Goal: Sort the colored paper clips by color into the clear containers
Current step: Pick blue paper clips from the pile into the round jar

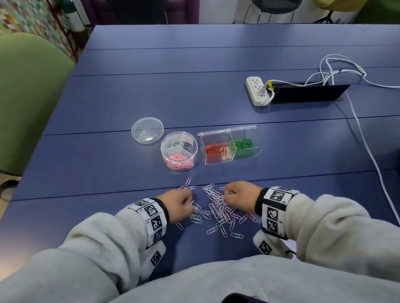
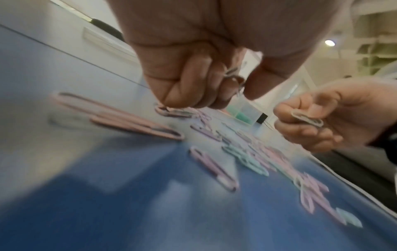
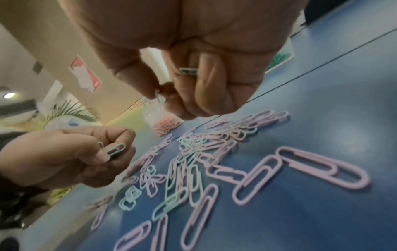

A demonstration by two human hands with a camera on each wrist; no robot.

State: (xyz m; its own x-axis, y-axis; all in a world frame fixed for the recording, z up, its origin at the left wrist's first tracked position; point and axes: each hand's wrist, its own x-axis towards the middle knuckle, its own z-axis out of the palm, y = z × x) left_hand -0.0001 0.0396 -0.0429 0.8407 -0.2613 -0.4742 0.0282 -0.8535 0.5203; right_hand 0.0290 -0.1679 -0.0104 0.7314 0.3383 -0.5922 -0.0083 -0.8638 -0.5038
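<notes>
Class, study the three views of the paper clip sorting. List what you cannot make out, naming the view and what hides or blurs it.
1. How many clips the left hand holds: left wrist view, curled fingers cover them.
2. The same for the right hand: right wrist view, fingers hide most of each clip.
3. The round container's far sections: head view, contents too small.
4. Loose clips count: head view, overlapping and tiny.
5. The rectangular box: left wrist view, blurred, partly behind the hand.

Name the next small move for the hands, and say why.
Probably carry the held clips to the round tub. Both the left hand and right hand already pinch pale clips, and pale clips lie in one of that tub's sections; the box holds only orange and green.
</notes>
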